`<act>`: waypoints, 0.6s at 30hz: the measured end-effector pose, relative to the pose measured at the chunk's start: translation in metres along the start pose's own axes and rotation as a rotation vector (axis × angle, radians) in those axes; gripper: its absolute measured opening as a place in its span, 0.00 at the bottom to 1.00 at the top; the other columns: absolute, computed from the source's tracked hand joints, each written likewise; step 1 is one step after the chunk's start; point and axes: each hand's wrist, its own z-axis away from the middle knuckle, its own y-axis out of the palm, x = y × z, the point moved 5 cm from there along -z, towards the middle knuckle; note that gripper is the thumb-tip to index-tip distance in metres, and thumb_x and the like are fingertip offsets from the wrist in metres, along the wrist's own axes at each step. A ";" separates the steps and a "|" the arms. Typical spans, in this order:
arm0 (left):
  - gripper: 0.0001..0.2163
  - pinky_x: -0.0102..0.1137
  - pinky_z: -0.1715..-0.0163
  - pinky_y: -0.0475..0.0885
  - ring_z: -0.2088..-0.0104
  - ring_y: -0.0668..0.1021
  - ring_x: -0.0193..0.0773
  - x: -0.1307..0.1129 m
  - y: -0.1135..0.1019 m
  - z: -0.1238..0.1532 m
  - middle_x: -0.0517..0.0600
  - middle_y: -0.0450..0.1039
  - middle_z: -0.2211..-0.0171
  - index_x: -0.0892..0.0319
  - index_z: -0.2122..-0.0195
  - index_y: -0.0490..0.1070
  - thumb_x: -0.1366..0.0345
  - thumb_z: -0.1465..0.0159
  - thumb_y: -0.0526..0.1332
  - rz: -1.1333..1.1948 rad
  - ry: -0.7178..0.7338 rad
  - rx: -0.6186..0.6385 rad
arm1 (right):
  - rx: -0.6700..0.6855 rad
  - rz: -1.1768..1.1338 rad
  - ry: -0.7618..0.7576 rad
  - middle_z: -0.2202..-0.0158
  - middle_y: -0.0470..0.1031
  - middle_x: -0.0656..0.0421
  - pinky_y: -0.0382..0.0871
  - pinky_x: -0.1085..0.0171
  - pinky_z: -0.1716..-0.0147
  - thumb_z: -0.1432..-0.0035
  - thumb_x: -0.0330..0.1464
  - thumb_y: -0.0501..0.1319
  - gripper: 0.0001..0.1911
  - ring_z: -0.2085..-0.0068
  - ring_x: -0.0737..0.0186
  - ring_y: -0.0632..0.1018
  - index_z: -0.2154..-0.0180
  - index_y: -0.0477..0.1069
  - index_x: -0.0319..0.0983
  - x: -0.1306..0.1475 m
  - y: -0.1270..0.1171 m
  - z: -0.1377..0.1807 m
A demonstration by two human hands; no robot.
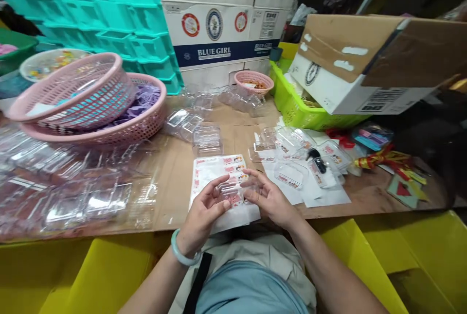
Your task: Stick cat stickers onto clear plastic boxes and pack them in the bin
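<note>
Between my two hands is a clear plastic case [236, 188], held just above a sheet of printed stickers [209, 164]. My left hand [207, 203] grips the case's left end with thumb and fingers. At the other end, my right hand [272, 198] has its fingers curled around the case. Red and dark prints show through the clear plastic; whether a sticker is on the case itself, I cannot tell. A short row of clear cases [207, 140] stands behind the sheet. To the right, several cases with printed stickers [291, 175] lie on white paper, beside a small black object [317, 160].
Many clear cases [91, 200] cover the table's left side. Behind them sit stacked pink baskets [146, 119]. A small pink basket [254, 82], a green crate [310, 114] and a tilted carton [350, 61] stand at the back. Yellow bins [116, 265] flank my lap.
</note>
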 end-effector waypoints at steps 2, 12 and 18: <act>0.28 0.42 0.44 0.67 0.43 0.71 0.50 0.003 0.003 -0.005 0.56 0.68 0.42 0.52 0.42 0.66 0.61 0.45 0.68 0.014 -0.015 0.075 | -0.007 0.026 -0.051 0.50 0.72 0.54 0.71 0.57 0.51 0.41 0.44 0.61 0.24 0.51 0.57 0.76 0.45 0.64 0.45 0.004 -0.021 0.011; 0.15 0.38 0.50 0.68 0.44 0.69 0.46 0.013 0.009 -0.009 0.53 0.68 0.45 0.51 0.49 0.72 0.61 0.38 0.61 -0.659 0.262 -0.062 | -1.217 1.050 -0.182 0.52 0.73 0.45 0.64 0.46 0.51 0.47 0.44 0.64 0.28 0.51 0.42 0.73 0.48 0.66 0.37 0.044 -0.222 0.007; 0.22 0.45 0.51 0.63 0.52 0.69 0.52 -0.021 -0.045 -0.013 0.57 0.70 0.56 0.56 0.49 0.70 0.56 0.44 0.66 -1.234 0.365 -0.512 | -1.153 1.170 -0.279 0.45 0.69 0.40 0.60 0.47 0.46 0.44 0.46 0.62 0.27 0.43 0.39 0.68 0.47 0.68 0.36 0.056 -0.203 -0.013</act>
